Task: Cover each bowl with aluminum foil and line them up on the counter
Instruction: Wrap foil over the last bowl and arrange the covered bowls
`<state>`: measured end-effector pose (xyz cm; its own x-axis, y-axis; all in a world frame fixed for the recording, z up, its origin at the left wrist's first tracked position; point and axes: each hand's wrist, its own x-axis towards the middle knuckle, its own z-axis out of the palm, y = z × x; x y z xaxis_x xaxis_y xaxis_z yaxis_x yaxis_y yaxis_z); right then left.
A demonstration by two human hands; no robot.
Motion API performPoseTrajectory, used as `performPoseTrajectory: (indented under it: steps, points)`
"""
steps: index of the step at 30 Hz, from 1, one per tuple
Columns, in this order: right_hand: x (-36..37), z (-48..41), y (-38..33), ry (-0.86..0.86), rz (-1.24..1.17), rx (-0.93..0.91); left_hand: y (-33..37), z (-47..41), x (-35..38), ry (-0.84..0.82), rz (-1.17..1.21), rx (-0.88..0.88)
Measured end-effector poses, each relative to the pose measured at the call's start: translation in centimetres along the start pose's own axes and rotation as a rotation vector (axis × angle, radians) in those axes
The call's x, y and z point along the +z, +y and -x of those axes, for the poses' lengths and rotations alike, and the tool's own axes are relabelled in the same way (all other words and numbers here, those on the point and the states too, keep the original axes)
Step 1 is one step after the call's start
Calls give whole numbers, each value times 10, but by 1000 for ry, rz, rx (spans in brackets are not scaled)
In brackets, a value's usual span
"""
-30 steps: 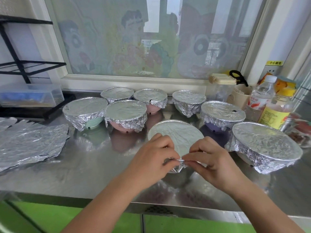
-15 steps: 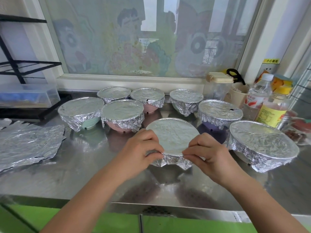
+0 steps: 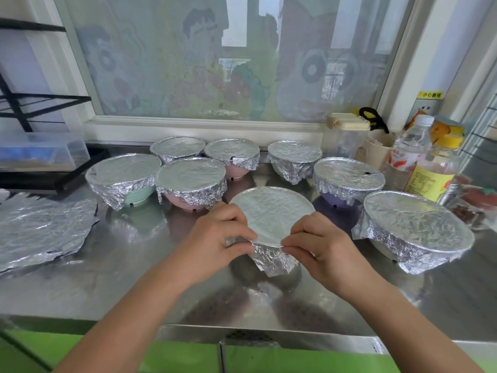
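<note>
A foil-covered bowl [image 3: 271,211] sits at the middle of the steel counter [image 3: 134,278], its foil pulled tight over the rim. My left hand [image 3: 215,238] pinches the foil at the rim's near left. My right hand [image 3: 320,243] pinches it at the near right. A crinkled foil flap [image 3: 274,259] hangs between them. Several other foil-covered bowls stand behind and beside it: a green one [image 3: 121,179], a pink one [image 3: 191,181], a purple one [image 3: 347,179] and a large one [image 3: 416,227] at the right.
A loose crumpled foil sheet [image 3: 43,230] lies on the counter at the left. Bottles [image 3: 427,173] and a lidded jar [image 3: 347,135] crowd the back right corner. A clear plastic box [image 3: 40,152] sits on a black rack at the back left. The counter's front edge runs below my forearms.
Both hands slid apart along the near rim, from pinching together at the middle to pinching at either side. The foil flap between them now hangs down and shows.
</note>
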<state>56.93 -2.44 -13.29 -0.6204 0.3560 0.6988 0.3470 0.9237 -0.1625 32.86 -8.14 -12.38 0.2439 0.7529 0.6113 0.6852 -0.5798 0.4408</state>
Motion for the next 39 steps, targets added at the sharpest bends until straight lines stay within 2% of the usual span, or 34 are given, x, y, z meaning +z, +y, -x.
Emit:
performPoseTrajectory:
  steps: [6, 12, 23, 31, 35, 39]
  points:
    - [7, -4, -7, 9, 5, -4, 9, -4, 3, 1, -62, 77]
    - [-3, 2, 1, 17, 10, 18, -10, -1, -9, 6, 25, 38]
    - [6, -3, -7, 39, 11, 27, -16, -1, -8, 32, -128, 151]
    - [3, 1, -5, 56, 43, 32, 3, -12, 14, 8, -125, 223]
    - [-5, 1, 4, 44, 85, 47, -3, -10, 6, -1, -146, 208]
    - [1, -7, -3, 26, 104, -19, 3, -7, 16, 6, -144, 167]
